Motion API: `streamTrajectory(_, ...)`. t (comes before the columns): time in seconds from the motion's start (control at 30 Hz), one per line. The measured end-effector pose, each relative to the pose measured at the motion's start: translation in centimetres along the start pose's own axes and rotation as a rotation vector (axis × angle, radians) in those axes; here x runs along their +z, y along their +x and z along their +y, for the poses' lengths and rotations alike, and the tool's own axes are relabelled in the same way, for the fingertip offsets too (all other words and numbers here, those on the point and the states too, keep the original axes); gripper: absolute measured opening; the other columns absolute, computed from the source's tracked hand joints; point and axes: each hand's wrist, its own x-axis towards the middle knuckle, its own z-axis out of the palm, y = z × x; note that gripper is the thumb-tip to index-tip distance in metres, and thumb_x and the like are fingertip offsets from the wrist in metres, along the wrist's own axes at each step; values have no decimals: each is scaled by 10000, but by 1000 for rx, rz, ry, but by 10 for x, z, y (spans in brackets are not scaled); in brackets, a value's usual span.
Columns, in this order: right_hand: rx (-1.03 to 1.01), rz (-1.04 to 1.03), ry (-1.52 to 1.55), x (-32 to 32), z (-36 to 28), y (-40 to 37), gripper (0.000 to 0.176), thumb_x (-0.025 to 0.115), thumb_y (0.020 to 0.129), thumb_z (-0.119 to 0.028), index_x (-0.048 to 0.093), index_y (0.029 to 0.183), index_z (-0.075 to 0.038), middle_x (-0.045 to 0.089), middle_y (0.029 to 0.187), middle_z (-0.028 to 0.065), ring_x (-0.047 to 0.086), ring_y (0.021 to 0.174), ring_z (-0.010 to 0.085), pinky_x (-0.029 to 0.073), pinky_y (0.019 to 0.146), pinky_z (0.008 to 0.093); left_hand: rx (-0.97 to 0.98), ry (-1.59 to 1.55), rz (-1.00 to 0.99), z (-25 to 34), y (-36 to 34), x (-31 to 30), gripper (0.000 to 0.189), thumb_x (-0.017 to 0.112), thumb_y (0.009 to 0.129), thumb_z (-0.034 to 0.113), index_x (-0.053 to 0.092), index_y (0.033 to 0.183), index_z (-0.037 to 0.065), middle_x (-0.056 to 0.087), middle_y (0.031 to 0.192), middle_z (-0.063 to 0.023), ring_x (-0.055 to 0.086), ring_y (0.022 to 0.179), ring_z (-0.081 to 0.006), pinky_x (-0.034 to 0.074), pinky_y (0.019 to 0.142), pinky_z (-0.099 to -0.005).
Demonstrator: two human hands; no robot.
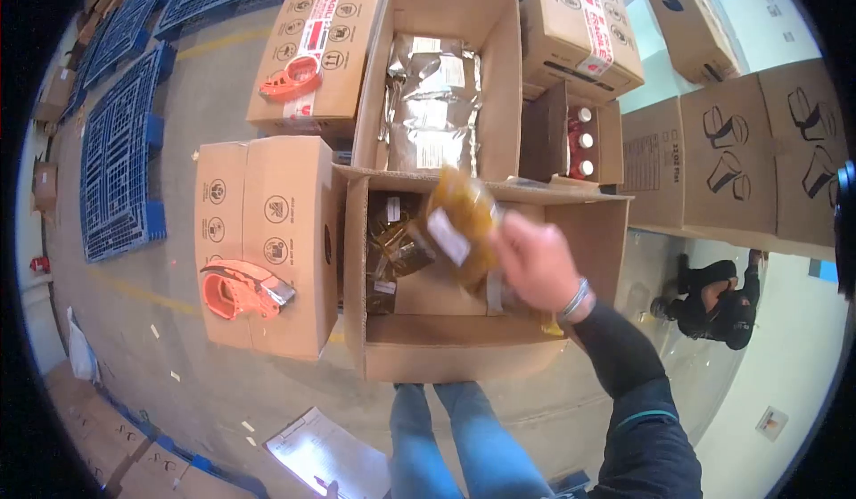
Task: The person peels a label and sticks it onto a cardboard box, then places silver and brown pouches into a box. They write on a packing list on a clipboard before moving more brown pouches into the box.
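My right hand (544, 263) grips a clear plastic pouch (464, 222) of amber-brown contents with a white label, slightly blurred by motion. It is held over an open cardboard box (455, 356) in front of my legs. Similar brown pouches (397, 254) lie along the left side inside that box. My left hand cannot be made out. A clipboard with white paper (330, 454) shows at the bottom, left of my legs, with a small dark shape at its lower edge.
Behind stands an open box (455, 17) of silver labelled pouches. Orange tape dispensers (236, 292) rest on two closed boxes at left. A box holds red bottles (580, 142) with white caps. Blue pallets (120, 160) lie on the floor; a person in black (722, 307) is at right.
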Motion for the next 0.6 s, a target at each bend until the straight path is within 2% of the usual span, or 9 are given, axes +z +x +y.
streamTrajectory(0.07, 11, 162, 77, -25, -13, 48, 283, 563, 996, -221, 509, 810, -14, 558, 694, 258, 568, 666, 483, 455, 550, 496, 4, 19, -12, 12, -11, 3, 603, 670, 944, 301, 509, 1340, -123, 579, 1341, -230, 553, 1199, -307, 429, 1045, -389)
streamTrajectory(0.17, -94, 227, 81, -21, 5, 148, 327, 513, 1011, -292, 571, 884, 3, 618, 889, 298, 597, 903, 489, 481, 778, 528, 162, 68, 21, 36, -31, 9, 620, 647, 947, 367, 542, 1316, -120, 626, 1267, -251, 589, 1138, -302, 455, 992, -409)
streamTrajectory(0.23, 112, 263, 10, 2, 15, 221, 402, 484, 992, -374, 644, 1031, -8, 667, 1020, 270, 623, 1054, 439, 493, 928, 482, 107, 129, 24, 44, -43, 7, 618, 628, 952, 388, 562, 1290, -125, 647, 1228, -251, 609, 1096, -308, 474, 952, -418)
streamTrajectory(0.3, 270, 333, -4, 34, 32, 277, 428, 464, 984, -364, 662, 1086, 2, 672, 1121, 257, 621, 1125, 412, 499, 963, 459, 40, 197, 17, 24, -29, 5, 621, 613, 957, 393, 568, 1265, -145, 661, 1205, -255, 631, 1036, -327, 499, 897, -437)
streamTrajectory(0.4, 427, 332, 48, 74, 57, 298, 377, 476, 988, -310, 682, 1126, -26, 670, 1178, 237, 618, 1134, 423, 493, 985, 450, 88, 68, 66, -15, -13, 9, 588, 604, 963, 408, 615, 1193, -133, 684, 1117, -232, 636, 1008, -319, 508, 868, -439)
streamTrajectory(0.43, 365, 187, -188, 98, 99, 310, 363, 490, 973, -293, 665, 1157, -34, 660, 1205, 243, 616, 1157, 411, 494, 990, 453, 31, 25, 17, -42, 2, 8, 583, 598, 967, 415, 604, 1211, -115, 673, 1119, -228, 635, 1007, -325, 514, 872, -445)
streamTrajectory(0.53, 726, 349, -193, 101, 115, 273, 444, 575, 889, -245, 561, 1294, -63, 664, 1180, 258, 630, 1140, 395, 500, 981, 461, -66, -121, -80, -93, 30, -1, 541, 595, 961, 371, 565, 1261, -79, 646, 1133, -211, 631, 1015, -327, 522, 887, -449)
streamTrajectory(0.57, 658, 385, -72, 93, 120, 263, 472, 596, 905, -204, 502, 1333, -27, 627, 1200, 262, 604, 1180, 393, 490, 991, 457, -42, -191, -69, -88, 31, 3, 515, 605, 949, 313, 549, 1276, -81, 639, 1146, -203, 629, 1023, -316, 519, 894, -442)
streamTrajectory(0.6, 393, 558, -26, 88, 115, 242, 387, 558, 938, -195, 550, 1278, -10, 637, 1173, 243, 622, 1121, 386, 488, 976, 470, -20, -264, -55, -83, 29, 8, 497, 615, 936, 255, 532, 1291, -83, 633, 1159, -195, 628, 1031, -305, 516, 901, -435)
